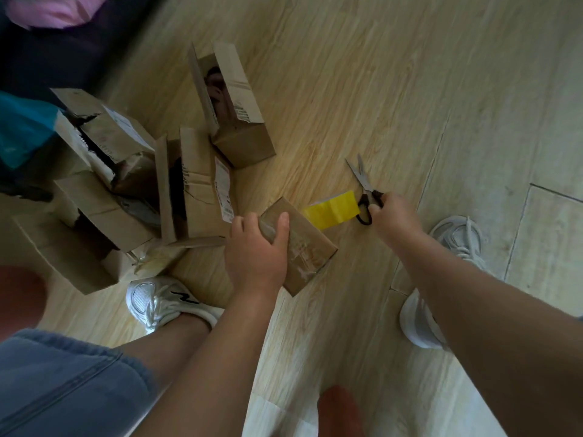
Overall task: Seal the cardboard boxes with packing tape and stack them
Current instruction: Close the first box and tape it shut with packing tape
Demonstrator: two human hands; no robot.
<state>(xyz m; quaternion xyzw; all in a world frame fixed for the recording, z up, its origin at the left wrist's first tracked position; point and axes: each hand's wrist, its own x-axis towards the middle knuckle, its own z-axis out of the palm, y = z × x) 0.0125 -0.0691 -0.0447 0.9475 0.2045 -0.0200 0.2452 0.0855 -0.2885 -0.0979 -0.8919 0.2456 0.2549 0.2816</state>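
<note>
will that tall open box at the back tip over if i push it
Likely yes: the open box stands tall on a narrow base, with its flaps up. It is probably light, though something dark sits inside, so its weight is uncertain. The flaps look thin and creased, so they would likely bend if grabbed.

Hands [255, 253] — box [303, 244], scissors [366, 187]

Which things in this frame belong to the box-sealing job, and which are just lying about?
Job in hand:
- small box, gripped by the left hand
- scissors, held in the right hand
- yellow tape, beside the small box
- open boxes on the floor

Lying about:
- teal bag
- pink cloth
</note>
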